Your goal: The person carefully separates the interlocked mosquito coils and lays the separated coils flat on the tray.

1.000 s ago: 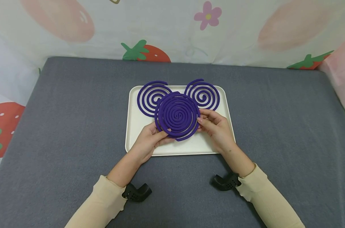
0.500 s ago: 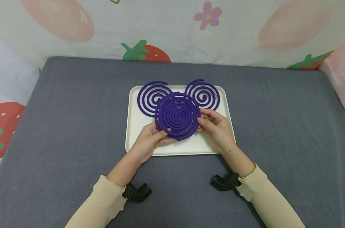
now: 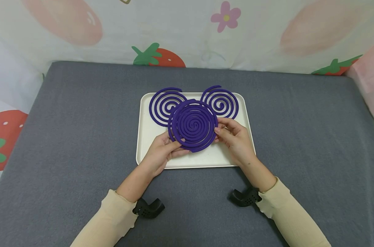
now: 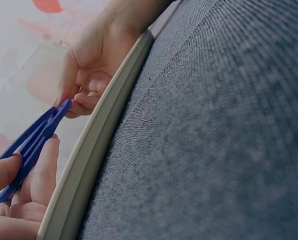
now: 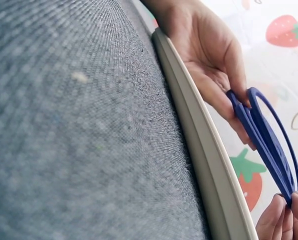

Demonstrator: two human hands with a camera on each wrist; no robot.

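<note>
Both hands hold a purple mosquito coil (image 3: 193, 125), a tightly wound spiral that looks like two coils nested together, above the white tray (image 3: 202, 163). At its lower left edge the left hand (image 3: 162, 151) pinches it, thumb on top and fingers beneath. The right hand (image 3: 237, 140) pinches the right edge between thumb and fingers. From the side, in the left wrist view, the held coil (image 4: 36, 142) is tilted and raised off the tray, its turns slightly parted. Two looser single coils lie behind it: a left coil (image 3: 156, 107) and a right coil (image 3: 234, 103), each partly covered.
The two rear coils overhang the tray's far rim. Grey cloth (image 3: 81, 137) covers the table around the tray. A printed curtain (image 3: 193, 34) hangs along the back edge. Black wrist-worn devices (image 3: 148, 208) sit below each wrist, close to the table.
</note>
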